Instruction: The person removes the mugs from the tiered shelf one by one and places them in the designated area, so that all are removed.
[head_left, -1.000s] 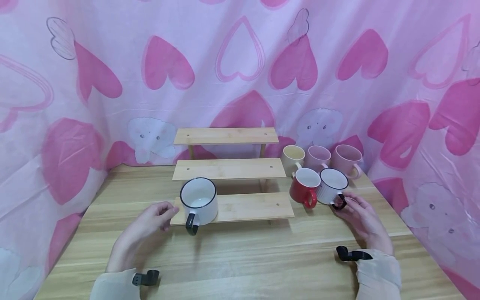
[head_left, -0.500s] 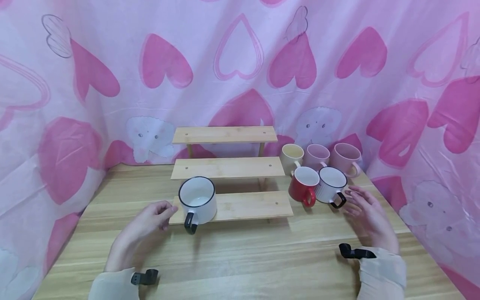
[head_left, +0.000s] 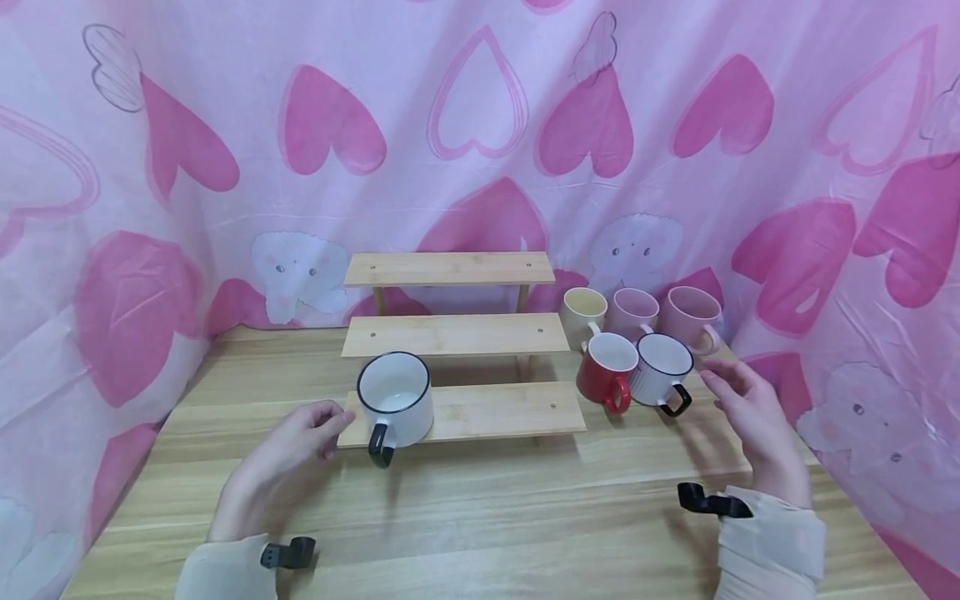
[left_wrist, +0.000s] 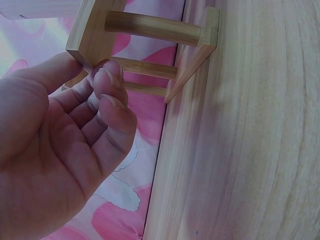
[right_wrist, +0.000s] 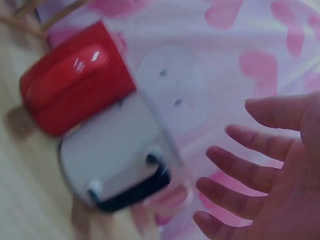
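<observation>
My left hand (head_left: 303, 437) pinches the left end of the bottom board of a three-tier wooden shelf (head_left: 495, 412). In the left wrist view, thumb and fingers (left_wrist: 112, 82) meet at the board's corner. A white mug with black rim and handle (head_left: 401, 408) stands on that board's left part, handle toward me. My right hand (head_left: 757, 421) is raised, fingers spread and holding nothing, just right of a second white black-rimmed mug (head_left: 660, 379). Beside that mug is a red mug (head_left: 600, 375), white inside; both also show in the right wrist view.
Behind the front two mugs stand a cream mug (head_left: 581, 317), a light pink mug (head_left: 632, 317) and a darker pink mug (head_left: 690, 312). A pink heart-patterned curtain (head_left: 480, 125) hangs behind and along both sides of the wooden table (head_left: 465, 525).
My right hand has let go of the black handle of the white mug on the table, drawn right and lifted slightly. The left hand and all mugs stay in place.
</observation>
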